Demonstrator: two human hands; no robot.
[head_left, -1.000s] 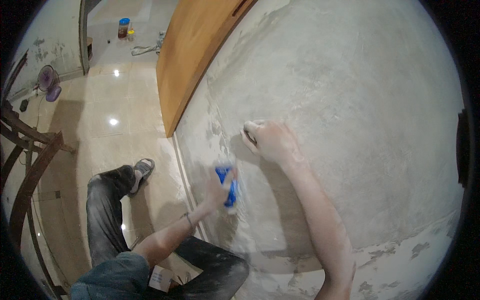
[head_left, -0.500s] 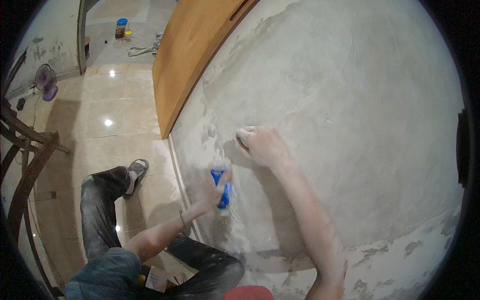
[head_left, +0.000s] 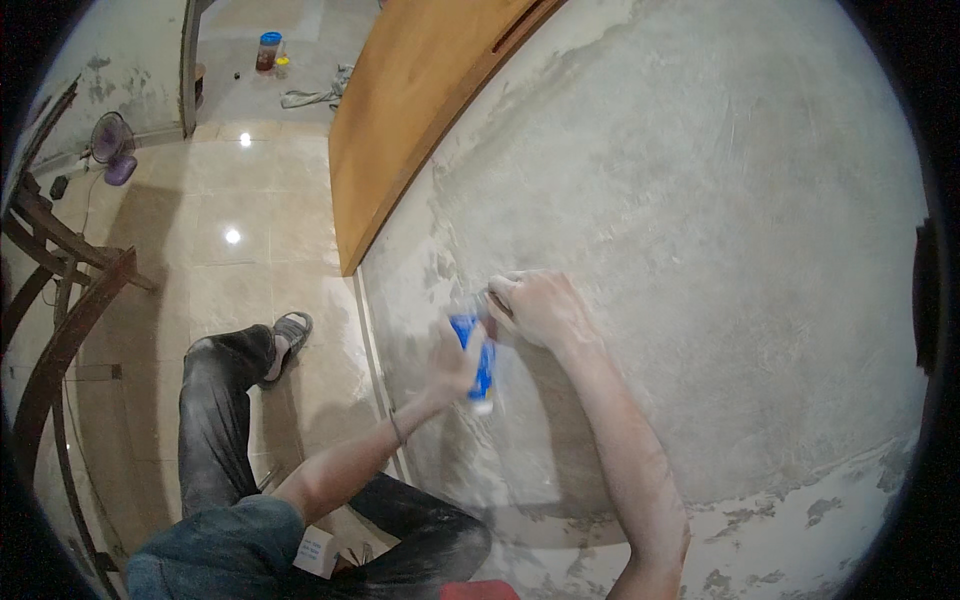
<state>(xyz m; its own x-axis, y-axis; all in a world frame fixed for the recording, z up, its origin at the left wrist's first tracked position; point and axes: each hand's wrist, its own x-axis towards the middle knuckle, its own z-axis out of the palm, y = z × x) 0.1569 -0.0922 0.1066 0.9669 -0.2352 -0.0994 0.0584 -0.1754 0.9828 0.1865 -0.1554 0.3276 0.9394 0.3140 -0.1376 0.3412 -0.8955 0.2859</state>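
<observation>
My left hand (head_left: pixel 452 368) is closed round a blue squeeze tube (head_left: pixel 484 378) with a white end, held in front of the grey plastered wall (head_left: pixel 740 250). Motion blurs the hand and tube a little. My right hand (head_left: pixel 545 308), dusted with white powder, has its fingers curled close to the wall. The upper end of the tube comes near these fingertips; whether they touch cannot be told. Anything held in the right fingers is hidden or too small to name.
A wooden door panel (head_left: pixel 410 110) stands along the wall ahead. On the left are curved dark wooden furniture (head_left: pixel 75 320) and a small purple fan (head_left: pixel 112 140). A small white box (head_left: pixel 316 553) is by my leg. A blue-lidded container (head_left: pixel 268 52) and a cloth (head_left: pixel 312 98) lie far off.
My left hand has moved up and right with the tube, closer to my right hand. The right hand stays curled near the wall. The whole view has shifted slightly.
</observation>
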